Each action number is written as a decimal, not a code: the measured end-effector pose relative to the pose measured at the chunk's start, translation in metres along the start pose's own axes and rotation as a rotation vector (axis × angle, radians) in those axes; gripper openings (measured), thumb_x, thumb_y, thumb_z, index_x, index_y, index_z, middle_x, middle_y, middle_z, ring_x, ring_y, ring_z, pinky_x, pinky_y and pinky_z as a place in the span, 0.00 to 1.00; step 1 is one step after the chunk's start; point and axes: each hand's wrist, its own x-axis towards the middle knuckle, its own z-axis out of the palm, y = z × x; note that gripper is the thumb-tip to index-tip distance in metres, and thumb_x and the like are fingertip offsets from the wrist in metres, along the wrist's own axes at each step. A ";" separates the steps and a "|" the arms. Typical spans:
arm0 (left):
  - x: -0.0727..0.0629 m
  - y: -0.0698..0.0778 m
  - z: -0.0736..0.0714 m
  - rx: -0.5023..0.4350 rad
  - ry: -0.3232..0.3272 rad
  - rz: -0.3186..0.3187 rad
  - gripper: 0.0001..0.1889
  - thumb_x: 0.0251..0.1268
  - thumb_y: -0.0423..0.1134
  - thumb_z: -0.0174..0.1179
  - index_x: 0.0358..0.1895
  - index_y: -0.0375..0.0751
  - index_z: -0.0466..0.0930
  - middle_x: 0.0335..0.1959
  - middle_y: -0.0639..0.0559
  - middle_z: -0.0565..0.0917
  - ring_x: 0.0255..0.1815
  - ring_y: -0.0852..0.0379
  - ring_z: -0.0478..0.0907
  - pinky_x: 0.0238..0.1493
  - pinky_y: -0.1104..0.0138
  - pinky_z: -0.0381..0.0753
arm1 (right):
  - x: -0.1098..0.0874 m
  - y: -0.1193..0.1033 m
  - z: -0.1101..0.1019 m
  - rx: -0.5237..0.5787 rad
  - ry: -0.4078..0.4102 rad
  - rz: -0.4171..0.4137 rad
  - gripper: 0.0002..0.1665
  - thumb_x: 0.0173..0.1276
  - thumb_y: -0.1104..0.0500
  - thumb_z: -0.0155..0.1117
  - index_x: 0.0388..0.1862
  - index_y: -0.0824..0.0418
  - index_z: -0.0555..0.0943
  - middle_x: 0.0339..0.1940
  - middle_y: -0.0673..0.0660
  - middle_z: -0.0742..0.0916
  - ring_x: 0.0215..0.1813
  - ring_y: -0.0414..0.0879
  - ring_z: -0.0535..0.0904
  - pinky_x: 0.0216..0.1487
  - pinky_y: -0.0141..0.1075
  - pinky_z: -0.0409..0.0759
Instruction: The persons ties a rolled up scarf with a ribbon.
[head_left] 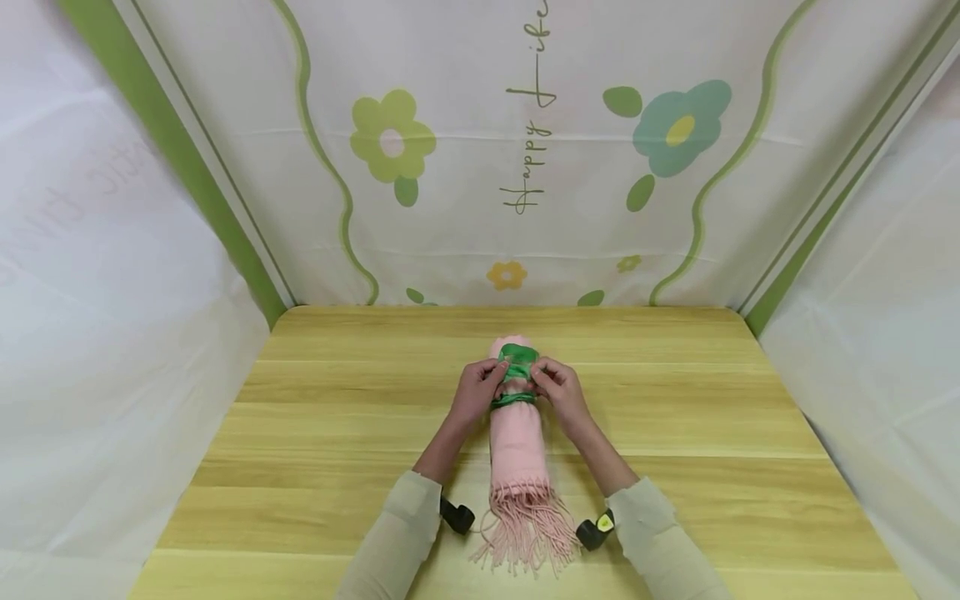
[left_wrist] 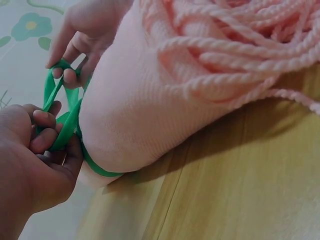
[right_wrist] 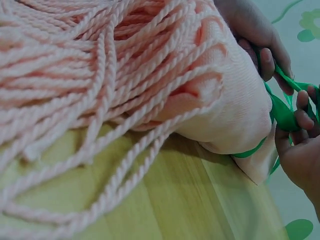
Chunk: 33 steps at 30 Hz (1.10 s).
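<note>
A rolled pink scarf (head_left: pixel 517 446) lies lengthwise on the table, its twisted fringe (head_left: pixel 525 529) toward the near edge. A green ribbon (head_left: pixel 517 400) is wound around the roll past its middle, and loops of it stand up between the hands. My left hand (head_left: pixel 478 390) pinches the ribbon from the left side; in the left wrist view its fingers (left_wrist: pixel 45 135) are curled round a loop. Across from it, my right hand (head_left: pixel 561 390) pinches another part of the ribbon between thumb and fingers, also seen in the right wrist view.
The wood-grain table (head_left: pixel 337 417) reaches back to a white cloth backdrop (head_left: pixel 465 225) printed with flowers and lettering. White cloth walls stand at both sides. Black wrist cameras (head_left: pixel 457 517) sit by the sleeves, beside the fringe.
</note>
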 end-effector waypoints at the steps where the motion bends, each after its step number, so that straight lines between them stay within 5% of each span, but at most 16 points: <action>1: 0.000 0.001 0.000 0.000 0.000 -0.003 0.23 0.79 0.43 0.51 0.28 0.25 0.75 0.15 0.51 0.68 0.17 0.56 0.63 0.24 0.68 0.68 | 0.000 0.000 0.000 -0.002 -0.014 -0.007 0.19 0.76 0.63 0.56 0.39 0.84 0.71 0.24 0.48 0.78 0.29 0.39 0.73 0.33 0.30 0.77; 10: -0.009 0.029 -0.005 0.002 -0.023 -0.009 0.21 0.79 0.38 0.50 0.31 0.19 0.74 0.16 0.45 0.69 0.20 0.49 0.65 0.25 0.65 0.70 | -0.003 0.000 -0.002 -0.046 -0.105 -0.024 0.21 0.78 0.64 0.52 0.41 0.88 0.74 0.38 0.49 0.78 0.41 0.38 0.74 0.43 0.31 0.79; 17: 0.000 0.011 -0.002 0.005 0.007 0.000 0.24 0.79 0.42 0.51 0.24 0.26 0.70 0.15 0.50 0.68 0.19 0.51 0.63 0.25 0.64 0.69 | -0.003 -0.006 0.000 -0.175 -0.098 -0.003 0.15 0.76 0.66 0.56 0.43 0.81 0.81 0.38 0.51 0.76 0.42 0.39 0.72 0.44 0.29 0.77; 25: -0.001 0.007 -0.002 0.013 0.022 0.023 0.23 0.78 0.46 0.52 0.22 0.38 0.71 0.14 0.54 0.68 0.18 0.57 0.64 0.25 0.69 0.69 | -0.008 -0.027 0.010 -0.298 -0.060 0.067 0.06 0.68 0.67 0.66 0.39 0.71 0.81 0.42 0.59 0.80 0.44 0.41 0.74 0.44 0.30 0.76; 29: -0.007 0.019 -0.003 -0.019 -0.006 0.002 0.23 0.79 0.44 0.51 0.26 0.30 0.73 0.15 0.50 0.69 0.19 0.51 0.65 0.25 0.68 0.69 | -0.003 -0.014 0.009 -0.284 -0.004 0.128 0.10 0.66 0.68 0.66 0.37 0.70 0.73 0.45 0.60 0.79 0.45 0.44 0.79 0.42 0.33 0.80; 33: -0.015 0.037 -0.004 -0.028 -0.030 -0.003 0.21 0.79 0.38 0.51 0.30 0.20 0.73 0.16 0.46 0.69 0.19 0.48 0.64 0.24 0.70 0.67 | 0.004 0.003 0.008 -0.248 0.079 0.185 0.16 0.65 0.69 0.66 0.40 0.66 0.66 0.41 0.57 0.78 0.36 0.42 0.80 0.34 0.32 0.79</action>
